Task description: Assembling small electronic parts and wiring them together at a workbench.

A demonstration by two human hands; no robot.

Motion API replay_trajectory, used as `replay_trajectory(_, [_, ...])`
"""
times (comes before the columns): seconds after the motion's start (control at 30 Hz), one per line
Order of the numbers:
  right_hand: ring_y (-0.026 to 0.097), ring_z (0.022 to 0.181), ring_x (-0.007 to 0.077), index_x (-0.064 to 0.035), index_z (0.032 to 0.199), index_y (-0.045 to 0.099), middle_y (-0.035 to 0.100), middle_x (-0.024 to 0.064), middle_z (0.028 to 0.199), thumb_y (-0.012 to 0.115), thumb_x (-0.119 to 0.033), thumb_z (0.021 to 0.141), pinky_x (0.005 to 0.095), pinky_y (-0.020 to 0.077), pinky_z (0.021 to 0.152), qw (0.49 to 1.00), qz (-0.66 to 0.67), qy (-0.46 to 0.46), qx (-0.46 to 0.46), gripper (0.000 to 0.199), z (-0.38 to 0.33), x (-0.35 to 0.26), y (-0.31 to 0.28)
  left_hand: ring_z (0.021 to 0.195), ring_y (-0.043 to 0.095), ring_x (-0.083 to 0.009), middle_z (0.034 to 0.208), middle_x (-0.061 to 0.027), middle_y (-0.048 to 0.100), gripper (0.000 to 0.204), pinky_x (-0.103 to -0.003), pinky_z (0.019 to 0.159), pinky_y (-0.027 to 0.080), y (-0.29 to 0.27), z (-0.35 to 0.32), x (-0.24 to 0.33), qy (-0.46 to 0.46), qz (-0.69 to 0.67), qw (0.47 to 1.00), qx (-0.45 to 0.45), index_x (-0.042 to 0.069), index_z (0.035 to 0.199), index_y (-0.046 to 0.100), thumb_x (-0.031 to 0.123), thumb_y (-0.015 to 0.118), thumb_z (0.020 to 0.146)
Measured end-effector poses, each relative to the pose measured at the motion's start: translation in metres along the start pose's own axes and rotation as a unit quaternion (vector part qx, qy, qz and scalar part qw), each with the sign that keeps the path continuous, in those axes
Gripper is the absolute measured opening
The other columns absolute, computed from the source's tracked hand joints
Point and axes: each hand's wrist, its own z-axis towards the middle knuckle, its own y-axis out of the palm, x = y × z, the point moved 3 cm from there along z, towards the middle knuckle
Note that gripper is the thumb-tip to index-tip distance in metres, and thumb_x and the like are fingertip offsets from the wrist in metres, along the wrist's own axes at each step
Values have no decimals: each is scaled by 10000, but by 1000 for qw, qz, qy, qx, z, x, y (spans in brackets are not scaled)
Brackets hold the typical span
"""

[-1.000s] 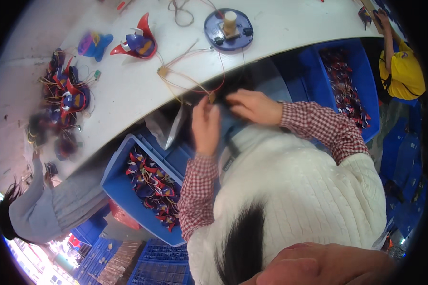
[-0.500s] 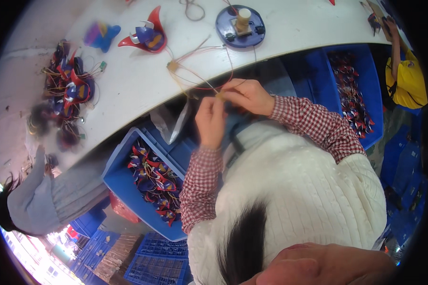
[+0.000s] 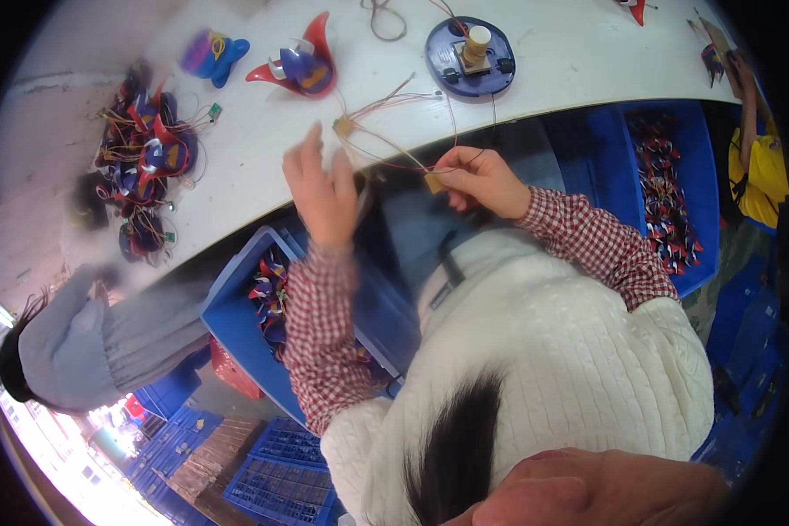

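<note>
My right hand pinches the end of a wire bundle with a small tan piece of tape on it, in front of the table edge. From there thin wires run left to a second tan wrap lying on the white table. Beside that wrap my left hand is raised at the edge, fingers apart and holding nothing. Farther back are a red-horned purple toy part and a dark blue oval base with a cream post, its red and black wires trailing toward my right hand.
A pile of wired toy parts and a blue-purple figure occupy the table's left. Blue bins of similar parts stand below the edge on both sides. One person in grey is at left, another in yellow at far right.
My left hand has let go of the wire end and moved left and up, its fingers spreading. My right hand keeps its pinch. The view has shifted slightly.
</note>
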Motion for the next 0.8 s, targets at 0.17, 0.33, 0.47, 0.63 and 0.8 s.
replay_trajectory(0.17, [530, 528, 77, -10, 981, 602, 589, 41, 671, 580, -129, 900, 166, 449, 496, 1000, 9, 12, 4, 145, 4, -6, 1, 879, 530, -217, 1055, -151, 505, 314, -275, 742, 465, 21, 37, -25, 42, 100, 984, -139, -2, 1106, 565, 150, 635, 840])
replay_trajectory(0.33, [528, 529, 79, -12, 977, 604, 585, 43, 665, 571, -118, 897, 169, 450, 499, 1000, 17, 0, 3, 137, 4, -10, 2, 885, 543, -267, 1015, -163, 528, 280, -320, 800, 479, 24, 54, -37, -30, 51, 960, -275, -8, 1057, 568, 125, 635, 821])
replay_trajectory(0.47, [528, 532, 80, -8, 977, 603, 592, 47, 678, 569, -99, 888, 175, 453, 499, 999, 37, -17, 1, 132, 8, -12, 2, 855, 559, -270, 984, -160, 540, 238, -320, 781, 488, 24, 66, -41, -70, -14, 928, -366, -8, 1014, 572, 115, 635, 820])
replay_trajectory(0.63, [532, 528, 87, 14, 962, 585, 603, 71, 745, 593, -86, 878, 186, 448, 461, 997, 68, -33, -8, 131, 11, -9, 3, 806, 579, -272, 941, -142, 565, 169, -311, 740, 501, 23, 68, -31, 83, 110, 943, -303, 12, 968, 579, 86, 623, 823])
replay_trajectory(0.8, [533, 544, 85, 5, 988, 601, 620, 67, 750, 586, -76, 867, 184, 462, 505, 997, 61, -37, -10, 147, 12, -14, 7, 783, 595, -284, 913, -126, 588, 151, -317, 717, 508, 27, 63, -30, 242, 220, 920, -217, 29, 955, 585, 62, 621, 812])
